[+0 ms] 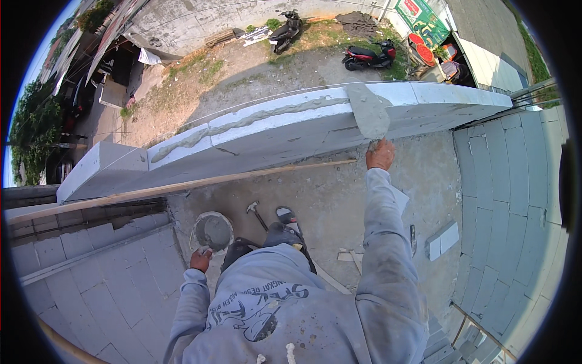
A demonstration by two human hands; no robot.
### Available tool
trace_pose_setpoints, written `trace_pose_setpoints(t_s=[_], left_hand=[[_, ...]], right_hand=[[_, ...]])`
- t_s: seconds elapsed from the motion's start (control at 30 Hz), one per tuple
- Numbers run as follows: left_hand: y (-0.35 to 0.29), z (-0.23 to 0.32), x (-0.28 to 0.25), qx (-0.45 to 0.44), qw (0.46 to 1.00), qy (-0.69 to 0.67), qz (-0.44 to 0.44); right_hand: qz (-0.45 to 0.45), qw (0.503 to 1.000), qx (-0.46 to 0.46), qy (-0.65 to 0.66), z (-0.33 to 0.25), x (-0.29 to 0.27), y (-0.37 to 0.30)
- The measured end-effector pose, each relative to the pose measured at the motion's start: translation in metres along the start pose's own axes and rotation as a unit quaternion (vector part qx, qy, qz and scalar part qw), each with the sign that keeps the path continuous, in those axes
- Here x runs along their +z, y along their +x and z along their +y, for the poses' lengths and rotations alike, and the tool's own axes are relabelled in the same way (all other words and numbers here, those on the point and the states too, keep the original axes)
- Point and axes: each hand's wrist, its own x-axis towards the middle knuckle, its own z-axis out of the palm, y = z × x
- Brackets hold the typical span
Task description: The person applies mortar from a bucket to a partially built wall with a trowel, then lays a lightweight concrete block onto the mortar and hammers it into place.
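Note:
My right hand (380,155) is closed round the handle of a wide trowel (371,115), its arm stretched forward. Grey mortar coats the blade, which reaches over the top of a low wall of pale blocks (279,128). From the blade a ridge of wet mortar (260,115) runs left along the wall top. Down at my left side, my left hand (200,259) is closed at the near rim of a bucket (195,233) with grey mortar inside. Its fingers appear to grip the rim or handle; the exact hold is small in view.
A long wooden pole (182,187) slants along the wall's near side. A hammer (257,215) lies by my feet, and a loose white block (442,241) sits at right. Block walls rise on both sides. Beyond the low wall stand two motorcycles (370,56) in a yard.

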Motion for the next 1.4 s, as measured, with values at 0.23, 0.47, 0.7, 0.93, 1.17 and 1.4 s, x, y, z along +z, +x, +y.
trace_pose_setpoints(t_s=[0.23, 0.47, 0.7, 0.93, 1.17, 1.4], left_hand=[[0.013, 0.0, 0.008, 0.086, 0.996, 0.009, 0.023], [0.011, 0.002, 0.032, 0.011, 0.998, -0.045, -0.037], [0.028, -0.019, 0.048, 0.069, 0.998, -0.008, -0.003], [0.018, -0.037, 0.058, 0.027, 0.999, -0.025, 0.002], [0.016, -0.094, 0.066, 0.01, 0.997, -0.071, 0.029], [-0.006, -0.07, 0.072, -0.035, 0.995, -0.088, 0.014]], right_hand=[[-0.04, 0.996, 0.049, 0.056, 0.019, 0.0, -0.108], [-0.136, 0.92, -0.046, 0.366, 0.001, -0.084, -0.104], [-0.406, 0.593, 0.208, 0.664, -0.105, -0.141, -0.046], [-0.465, 0.696, 0.131, 0.531, -0.187, -0.139, -0.124], [-0.502, 0.76, 0.026, 0.412, -0.089, -0.106, -0.171], [-0.538, 0.828, 0.021, 0.155, -0.028, -0.105, -0.18]])
